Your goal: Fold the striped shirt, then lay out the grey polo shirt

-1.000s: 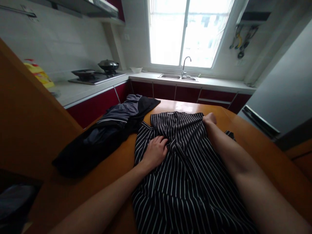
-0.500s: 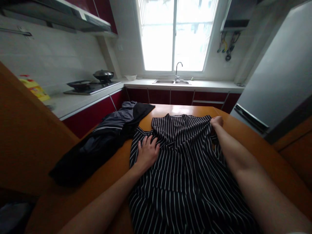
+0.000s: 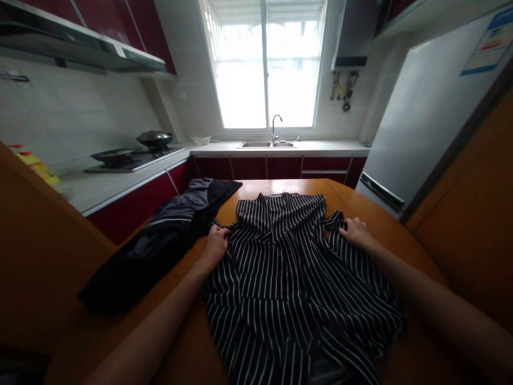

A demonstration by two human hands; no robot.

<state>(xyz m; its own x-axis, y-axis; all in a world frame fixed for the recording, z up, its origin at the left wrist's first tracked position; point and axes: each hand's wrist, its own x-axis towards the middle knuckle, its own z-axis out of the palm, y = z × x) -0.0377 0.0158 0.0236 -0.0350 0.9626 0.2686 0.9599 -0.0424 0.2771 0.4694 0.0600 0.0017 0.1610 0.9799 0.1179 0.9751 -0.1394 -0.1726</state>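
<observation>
dark clothes [image 3: 152,248] lie along the left of the table [image 3: 350,206], close beside your left hand [image 3: 217,243]; the sink [image 3: 256,144] and a lidded pot [image 3: 154,139] stand well beyond. the striped garment [image 3: 276,267] spreads wrinkled on the table between your arms. your left hand's fingers curl closed on its left edge; your right hand [image 3: 356,232] pinches its right sleeve.

The striped garment [image 3: 276,267] is matt cloth, the table [image 3: 348,199] glossy wood, the faucet [image 3: 273,130] shiny metal.
</observation>
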